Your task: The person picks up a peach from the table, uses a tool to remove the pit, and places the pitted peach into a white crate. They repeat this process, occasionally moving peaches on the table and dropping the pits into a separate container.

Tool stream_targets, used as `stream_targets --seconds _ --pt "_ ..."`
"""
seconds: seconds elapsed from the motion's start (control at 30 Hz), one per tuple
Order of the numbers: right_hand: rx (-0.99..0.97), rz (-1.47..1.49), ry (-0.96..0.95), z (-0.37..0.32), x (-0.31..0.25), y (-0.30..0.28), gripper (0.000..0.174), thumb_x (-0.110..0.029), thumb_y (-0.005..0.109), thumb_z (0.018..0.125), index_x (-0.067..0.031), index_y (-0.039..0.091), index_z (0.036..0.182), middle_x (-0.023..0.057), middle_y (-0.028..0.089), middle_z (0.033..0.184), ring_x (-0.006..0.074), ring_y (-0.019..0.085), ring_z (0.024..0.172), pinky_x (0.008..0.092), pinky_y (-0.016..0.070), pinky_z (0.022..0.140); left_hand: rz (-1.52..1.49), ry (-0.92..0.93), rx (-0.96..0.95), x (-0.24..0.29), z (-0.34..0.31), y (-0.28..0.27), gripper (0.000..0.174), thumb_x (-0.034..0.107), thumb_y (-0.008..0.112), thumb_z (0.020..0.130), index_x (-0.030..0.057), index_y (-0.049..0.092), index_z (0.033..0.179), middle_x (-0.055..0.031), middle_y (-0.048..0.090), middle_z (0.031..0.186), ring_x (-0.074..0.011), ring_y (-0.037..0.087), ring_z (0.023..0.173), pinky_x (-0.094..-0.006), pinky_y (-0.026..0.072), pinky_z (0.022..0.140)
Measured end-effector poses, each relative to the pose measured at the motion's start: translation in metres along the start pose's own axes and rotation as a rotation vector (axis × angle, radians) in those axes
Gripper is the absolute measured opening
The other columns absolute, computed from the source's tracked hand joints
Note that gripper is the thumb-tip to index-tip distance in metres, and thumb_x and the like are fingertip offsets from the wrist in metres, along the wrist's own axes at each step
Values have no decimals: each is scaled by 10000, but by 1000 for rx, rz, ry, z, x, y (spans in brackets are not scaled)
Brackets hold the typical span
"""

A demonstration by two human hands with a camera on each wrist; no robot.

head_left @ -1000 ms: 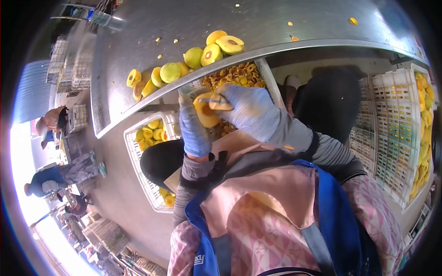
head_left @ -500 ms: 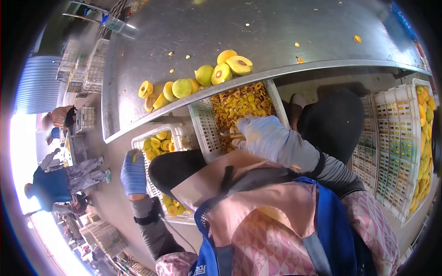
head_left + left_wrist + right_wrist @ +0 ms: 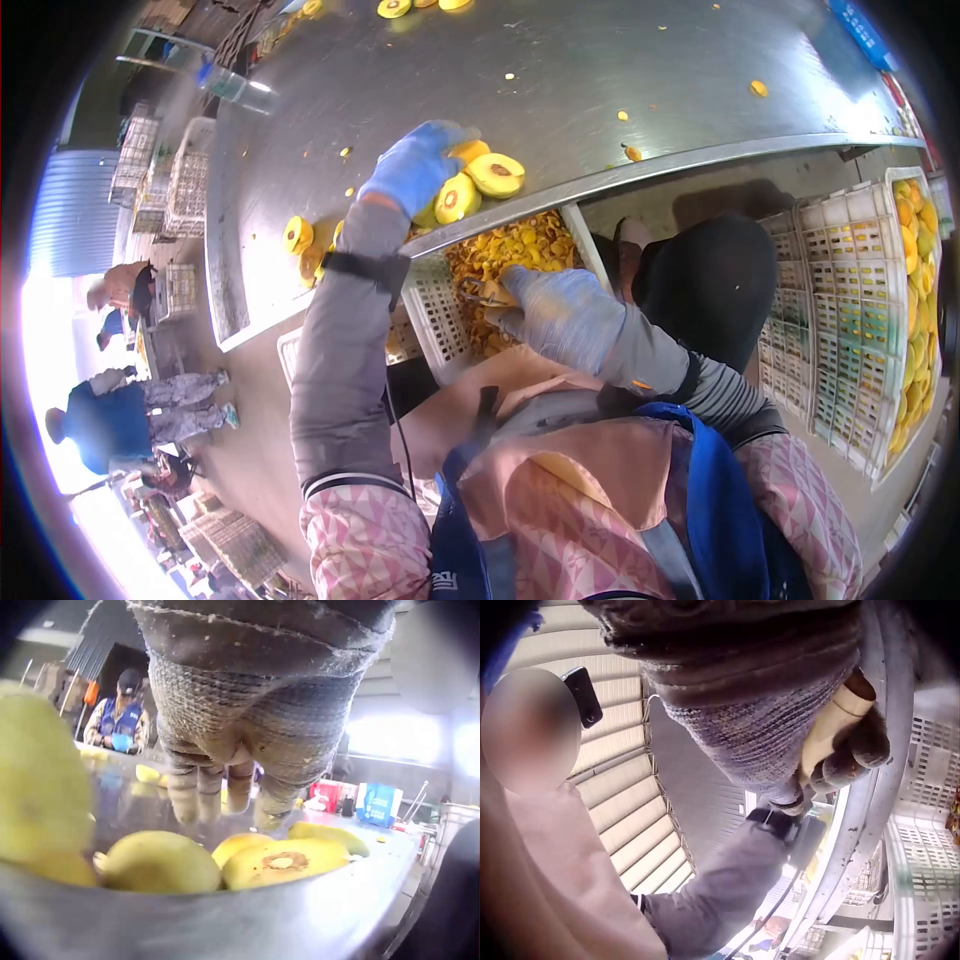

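My gloved left hand (image 3: 415, 165) reaches over the steel table to a row of halved yellow peaches near its edge. In the left wrist view its fingers (image 3: 210, 795) point down, apart from one another, just above a peach half (image 3: 289, 862) whose stone cavity faces up. Two cut halves, one a peach half (image 3: 496, 175), lie beside that hand in the head view. My gloved right hand (image 3: 570, 315) grips a tool by its pale cylindrical handle (image 3: 836, 720); the tool's working end is small and unclear. It is over a white crate (image 3: 435, 305) of brown and yellow peach scraps.
The table's raised metal rim (image 3: 630, 175) runs between me and the fruit. Tall white crates (image 3: 830, 310) of yellow peaches stand at my right. Small scraps dot the tabletop, and more peach halves (image 3: 395, 8) lie at its far side. People work at the left.
One second ago both hands were together at a peach half. My left hand swung out left over a basket, then up to the table fruit. My right hand moved down over the scrap crate, keeping the tool.
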State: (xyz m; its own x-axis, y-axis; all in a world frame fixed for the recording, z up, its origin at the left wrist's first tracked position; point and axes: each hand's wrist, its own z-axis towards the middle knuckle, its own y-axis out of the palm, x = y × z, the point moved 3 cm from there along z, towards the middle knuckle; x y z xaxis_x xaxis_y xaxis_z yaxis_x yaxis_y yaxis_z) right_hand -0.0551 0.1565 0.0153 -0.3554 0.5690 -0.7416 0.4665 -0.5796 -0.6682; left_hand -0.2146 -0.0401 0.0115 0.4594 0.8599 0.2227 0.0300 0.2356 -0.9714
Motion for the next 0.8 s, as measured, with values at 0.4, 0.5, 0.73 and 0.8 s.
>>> stream_targets --seconds 0.4,0.5,0.73,0.8 --pt "226 212 -44 -5 -1 -14 354 -354 628 915 -27 563 1033 213 637 788 389 646 719 436 520 635 -818 -494 -55 -4 7 -5 486 232 633 793 13 599 1225 -194 627 1108 -263 653 913 -343 554 772" --pt "255 378 -61 -6 0 -15 338 -338 603 941 -18 550 1035 216 620 770 392 639 722 428 500 637 -1642 -403 172 26 -37 -35 572 352 576 873 -38 523 1287 -221 646 1067 -225 654 815 -305 549 645" --pt "262 431 -111 -3 -10 -8 354 -342 583 940 -17 555 1078 215 631 745 376 641 648 449 522 571 -1714 -669 461 92 -116 -4 634 511 422 981 -39 511 1284 -188 595 1212 -251 608 1051 -355 523 893" --pt "223 415 -54 -4 -12 -5 361 -344 587 940 -11 548 1075 214 629 743 372 642 647 443 521 567 -1734 -567 465 99 -124 6 625 510 438 979 -23 507 1298 -169 596 1220 -259 590 1107 -392 460 1006"
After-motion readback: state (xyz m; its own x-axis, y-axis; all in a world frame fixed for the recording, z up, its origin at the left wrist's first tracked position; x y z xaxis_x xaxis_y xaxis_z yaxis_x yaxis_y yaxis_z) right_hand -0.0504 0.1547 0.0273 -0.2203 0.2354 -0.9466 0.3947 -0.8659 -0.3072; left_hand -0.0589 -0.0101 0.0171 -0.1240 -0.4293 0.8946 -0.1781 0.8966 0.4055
